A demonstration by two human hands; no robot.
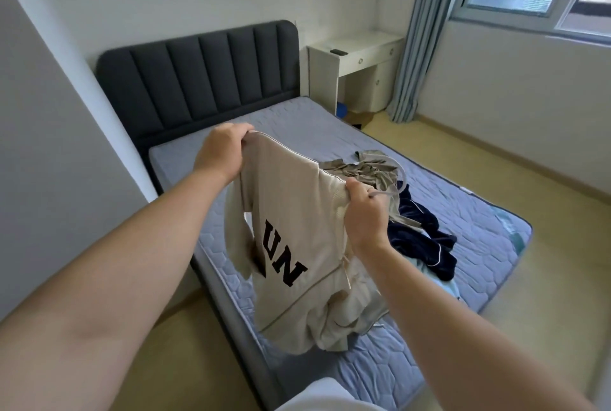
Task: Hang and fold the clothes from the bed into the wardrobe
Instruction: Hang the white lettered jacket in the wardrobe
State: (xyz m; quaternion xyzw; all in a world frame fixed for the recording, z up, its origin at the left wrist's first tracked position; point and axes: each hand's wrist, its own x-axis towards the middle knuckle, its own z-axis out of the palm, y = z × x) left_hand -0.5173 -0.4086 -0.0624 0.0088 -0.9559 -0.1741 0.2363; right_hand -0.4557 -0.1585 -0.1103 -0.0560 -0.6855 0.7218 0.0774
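A: where's the top?
B: beige sweatshirt point(297, 229), black "UN" lettering, held up over near side of bed point(291, 116). Lower part bunched on the mattress.
A: grip?
B: L hand point(221, 152) fingers curled tight on one shoulder. R hand point(363, 212) clamped on the other shoulder.
A: hanger?
B: grey hanger hook point(400, 179) sticks out just past R hand. Can't tell if it's in the grip.
A: rest of pile?
B: khaki garment point(363, 167) + navy garment point(423, 235) heaped on mattress behind R hand, touching.
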